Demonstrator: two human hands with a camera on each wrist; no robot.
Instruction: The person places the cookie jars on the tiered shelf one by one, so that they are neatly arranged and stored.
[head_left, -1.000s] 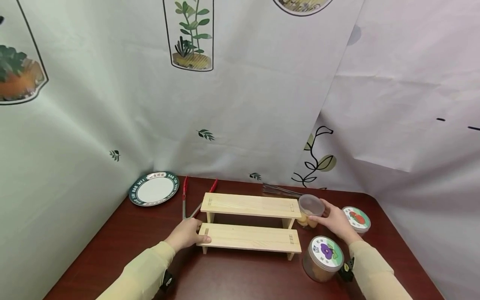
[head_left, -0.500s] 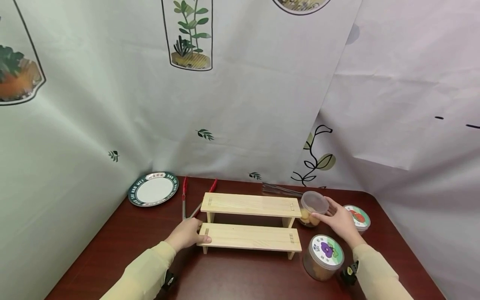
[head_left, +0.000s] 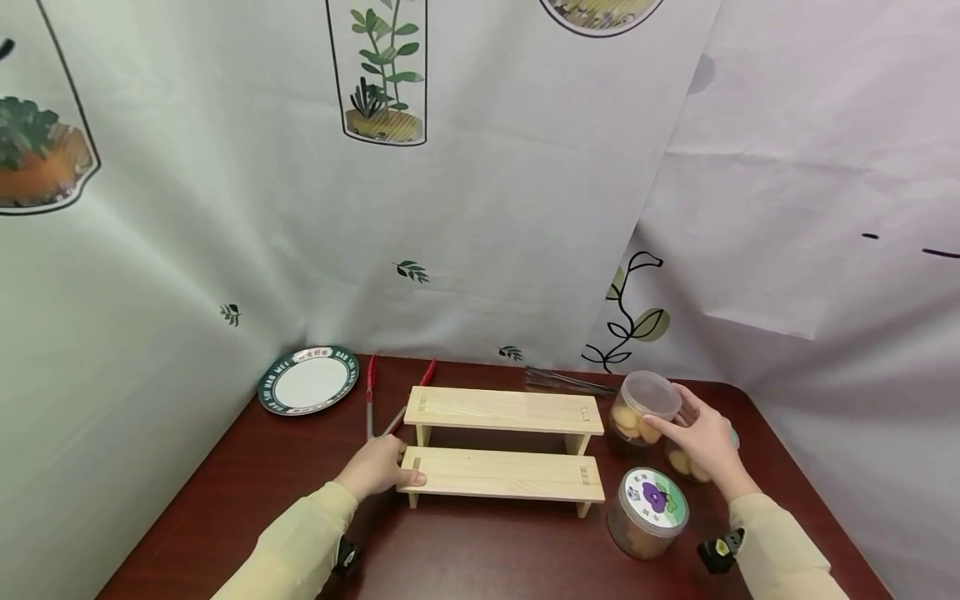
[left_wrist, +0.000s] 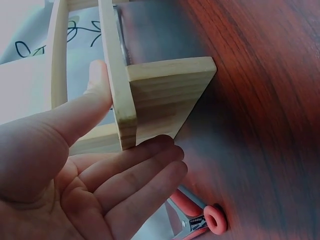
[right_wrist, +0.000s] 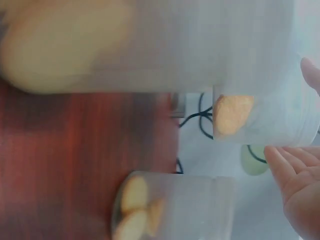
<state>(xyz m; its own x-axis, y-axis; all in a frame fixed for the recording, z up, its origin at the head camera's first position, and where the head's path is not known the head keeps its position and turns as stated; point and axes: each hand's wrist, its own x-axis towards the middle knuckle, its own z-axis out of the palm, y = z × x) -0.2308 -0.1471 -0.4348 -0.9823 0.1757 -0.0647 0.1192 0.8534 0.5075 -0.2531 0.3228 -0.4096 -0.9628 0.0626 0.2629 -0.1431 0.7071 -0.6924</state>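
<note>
A two-step wooden display stand (head_left: 502,410) stands in the middle of the table. My left hand (head_left: 377,468) grips the left end of its lower step; in the left wrist view the thumb (left_wrist: 97,85) lies over the board and the fingers (left_wrist: 145,170) pass under it. A clear plastic jar (head_left: 647,393) with round yellow cookies is held at the rim by my right hand (head_left: 705,435), tilted, right of the upper step. In the right wrist view the held jar (right_wrist: 270,112) hangs between thumb and fingers, one cookie showing.
A jar with a purple-flower lid (head_left: 648,510) stands right of the lower step. Another cookie jar (head_left: 688,465) is partly behind my right hand. Red-handled tongs (head_left: 370,387) and a green-rimmed plate (head_left: 309,381) lie back left. Thin metal utensils (head_left: 566,381) lie behind the stand.
My right hand has moved the cookie jar right and back, away from the stand's upper step. The left hand keeps its hold on the lower step.
</note>
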